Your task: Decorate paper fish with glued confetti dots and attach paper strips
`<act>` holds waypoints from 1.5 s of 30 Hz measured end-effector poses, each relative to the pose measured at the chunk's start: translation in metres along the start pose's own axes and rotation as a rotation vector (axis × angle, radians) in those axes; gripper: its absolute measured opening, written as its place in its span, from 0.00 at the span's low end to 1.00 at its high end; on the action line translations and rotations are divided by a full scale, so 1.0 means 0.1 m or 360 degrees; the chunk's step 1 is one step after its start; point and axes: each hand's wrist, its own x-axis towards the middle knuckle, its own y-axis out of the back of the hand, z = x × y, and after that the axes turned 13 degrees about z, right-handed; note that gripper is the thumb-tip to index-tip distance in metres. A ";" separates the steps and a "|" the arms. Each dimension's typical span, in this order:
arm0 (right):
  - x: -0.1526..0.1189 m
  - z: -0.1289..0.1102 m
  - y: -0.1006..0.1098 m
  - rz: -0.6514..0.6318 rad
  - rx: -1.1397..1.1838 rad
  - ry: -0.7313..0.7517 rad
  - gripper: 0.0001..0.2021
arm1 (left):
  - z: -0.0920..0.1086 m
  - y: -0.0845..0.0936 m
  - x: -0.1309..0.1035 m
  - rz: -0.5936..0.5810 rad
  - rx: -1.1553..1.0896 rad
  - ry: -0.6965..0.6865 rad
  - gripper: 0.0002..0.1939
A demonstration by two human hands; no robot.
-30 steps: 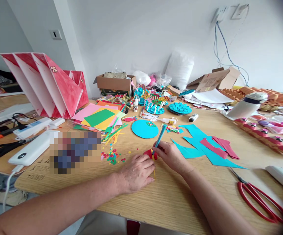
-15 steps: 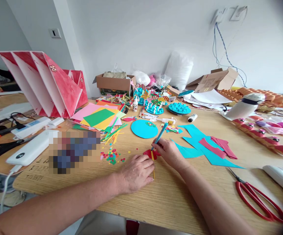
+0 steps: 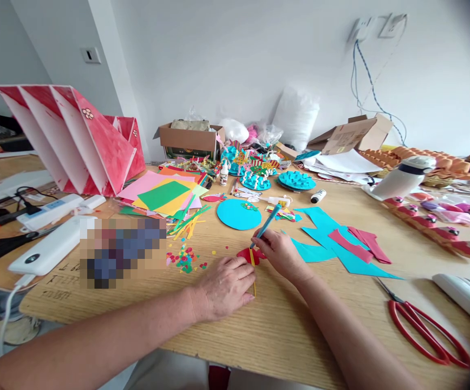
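My right hand [image 3: 281, 253] is closed round a blue pen [image 3: 268, 222], its tip down on a small red paper piece [image 3: 245, 254]. A thin yellow strip [image 3: 254, 283] lies across the red paper and runs toward me. My left hand [image 3: 226, 284] lies flat with its fingers on the red paper and the strip. Beyond both hands rests a blue paper disc [image 3: 238, 215] with a small decorated patch at its upper right. Small coloured paper dots [image 3: 187, 259] are scattered to the left of my left hand.
Blue paper offcuts [image 3: 326, 238] and red strips [image 3: 351, 245] lie on the right, with red-handled scissors [image 3: 422, 333] nearer me. Coloured sheets [image 3: 164, 195] are stacked at the left, beside a red and white rack [image 3: 97, 143]. A glue bottle [image 3: 224, 173] stands behind the disc.
The view has shifted very slightly, moving things on the right a little leftward. Both hands keep nearly the same pose and place.
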 end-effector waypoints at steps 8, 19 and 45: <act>0.03 0.00 -0.04 0.0006 -0.0012 0.0005 0.10 | 0.00 0.00 0.01 -0.0005 0.0012 -0.0005 0.14; 0.02 -0.02 -0.02 0.0011 -0.0046 0.0011 0.10 | 0.00 0.00 0.00 -0.0004 0.0005 0.0006 0.14; 0.00 -0.25 0.36 -0.0002 0.0129 -0.0270 0.10 | -0.55 0.10 0.58 -0.0042 -0.0625 0.0567 0.18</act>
